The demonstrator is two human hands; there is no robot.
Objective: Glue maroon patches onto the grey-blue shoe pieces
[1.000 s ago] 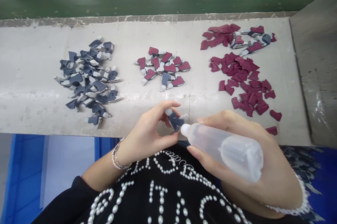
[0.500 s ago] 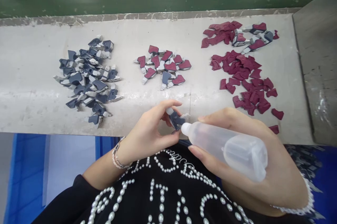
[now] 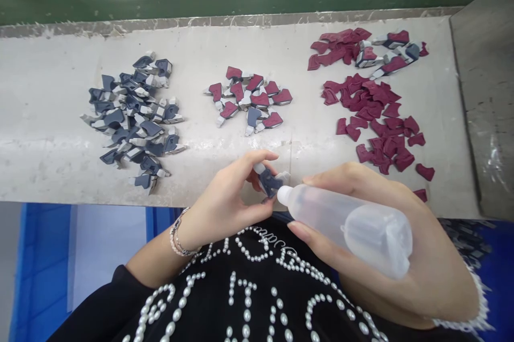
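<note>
My left hand (image 3: 225, 195) pinches a small navy-and-grey shoe-upper piece (image 3: 268, 182) between thumb and fingers, just off the near edge of the pale bench. My right hand (image 3: 433, 272) wraps around a translucent plastic squeeze bottle (image 3: 353, 229). The bottle lies nearly level, and its rounded nozzle end (image 3: 283, 195) touches or nearly touches the piece. Part of the piece is hidden by my fingers.
On the pale bench (image 3: 48, 171) lie a navy pile (image 3: 134, 117), a mixed maroon-and-grey pile (image 3: 249, 101), and maroon pieces (image 3: 373, 117) at right. A blue crate (image 3: 482, 245) holds dark pieces below right. A green surface runs behind the bench.
The whole view has drifted slightly, with the piles sitting a little higher and further right. Both hands keep the same hold, and the bottle stays at the piece.
</note>
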